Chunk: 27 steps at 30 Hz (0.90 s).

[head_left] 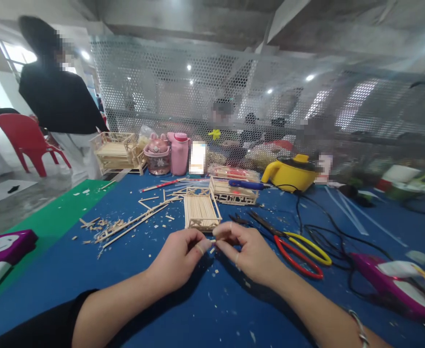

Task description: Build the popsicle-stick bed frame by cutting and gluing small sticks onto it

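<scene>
My left hand (181, 256) and my right hand (246, 249) meet over the blue table (205, 309), fingertips pinched together on a tiny pale piece I cannot make out. Just beyond the fingers lies a small flat frame of wooden sticks (200, 210). Behind it stands a second stick model (234, 192). Loose sticks and wood chips (125, 227) lie scattered to the left of my left hand.
Cutters with red and yellow handles (299, 246) lie to the right, among black cables (328, 232). A yellow pot (292, 173), pink bottles (179, 152) and a larger stick model (118, 152) stand at the back. A person in black stands at far left; others sit behind the mesh.
</scene>
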Motion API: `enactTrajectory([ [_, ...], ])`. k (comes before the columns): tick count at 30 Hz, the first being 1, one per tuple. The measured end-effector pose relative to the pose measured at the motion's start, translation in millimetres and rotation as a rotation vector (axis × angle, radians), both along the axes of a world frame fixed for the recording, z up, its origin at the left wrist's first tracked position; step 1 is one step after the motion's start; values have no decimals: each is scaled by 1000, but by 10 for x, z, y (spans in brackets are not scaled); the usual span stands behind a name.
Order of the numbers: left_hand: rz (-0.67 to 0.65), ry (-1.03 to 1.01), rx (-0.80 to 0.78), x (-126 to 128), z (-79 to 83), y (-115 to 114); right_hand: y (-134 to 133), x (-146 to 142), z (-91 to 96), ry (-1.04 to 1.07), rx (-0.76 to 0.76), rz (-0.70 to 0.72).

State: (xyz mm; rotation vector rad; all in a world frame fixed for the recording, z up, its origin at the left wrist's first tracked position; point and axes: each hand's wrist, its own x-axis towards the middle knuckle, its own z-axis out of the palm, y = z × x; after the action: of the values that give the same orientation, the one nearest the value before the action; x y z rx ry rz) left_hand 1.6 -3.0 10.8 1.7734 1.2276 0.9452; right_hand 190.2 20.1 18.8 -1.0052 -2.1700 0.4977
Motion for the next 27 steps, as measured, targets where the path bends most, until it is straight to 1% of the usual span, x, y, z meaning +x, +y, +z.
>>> enactTrajectory([
  [1,13,25,28,-7,4,9,16,33,25,-44,48,-29],
  [3,23,70,73,-20,5,27,31,81,77,-116,230,-91],
  [4,20,89,87,-23,4,33,25,91,102,-142,321,-97],
  [5,14,105,99,-24,2,34,11,91,124,-161,388,-81],
  [7,1,128,119,-19,-3,25,-34,70,156,-182,456,-14],
  [9,-17,139,141,-12,-5,6,-76,43,168,-213,486,61],
  [11,-38,145,153,-8,-2,-12,-92,32,165,-241,496,106],
  [18,-81,127,95,9,-33,-24,-55,71,160,-277,418,125],
  [20,-93,129,79,12,-58,-38,-48,88,166,-288,419,137],
  [21,-80,133,95,7,-64,-42,-36,102,167,-292,429,134],
  [22,-46,142,141,-3,-63,-39,-14,121,166,-296,446,118],
  [23,6,155,222,-20,-49,-23,19,146,161,-299,469,91],
  [25,115,219,464,-61,19,56,115,207,138,-301,537,5],
  [26,120,270,593,-80,73,121,172,237,121,-302,579,-37],
  [27,68,349,678,-92,134,200,229,263,102,-309,618,-70],
])
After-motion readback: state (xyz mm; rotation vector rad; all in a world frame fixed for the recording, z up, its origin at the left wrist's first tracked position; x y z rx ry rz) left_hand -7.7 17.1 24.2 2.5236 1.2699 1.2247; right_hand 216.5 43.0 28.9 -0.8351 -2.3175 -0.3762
